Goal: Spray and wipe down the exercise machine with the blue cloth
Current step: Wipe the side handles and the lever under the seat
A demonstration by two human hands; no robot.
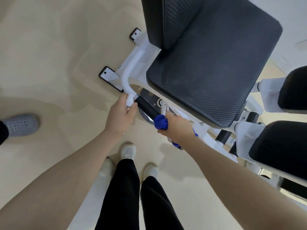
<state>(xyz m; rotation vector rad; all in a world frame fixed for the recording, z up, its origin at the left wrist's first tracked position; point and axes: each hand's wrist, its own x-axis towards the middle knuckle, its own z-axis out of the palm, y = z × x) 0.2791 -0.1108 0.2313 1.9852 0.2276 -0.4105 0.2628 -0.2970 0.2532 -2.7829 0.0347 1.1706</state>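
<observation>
Blue cloth [160, 122] is bunched in my right hand [177, 127], clenched against the black handle grip [146, 107]. Left hand [121, 116] grasps the white frame tube [130, 98]. Risk: cloth slips off the round grip, or snags the nearby bracket.

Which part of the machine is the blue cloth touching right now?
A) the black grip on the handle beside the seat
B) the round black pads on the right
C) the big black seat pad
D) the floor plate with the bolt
A: the right hand presses the bunched blue cloth against the lower end of the black grip, while the left hand holds the white handle tube just above it.
</observation>
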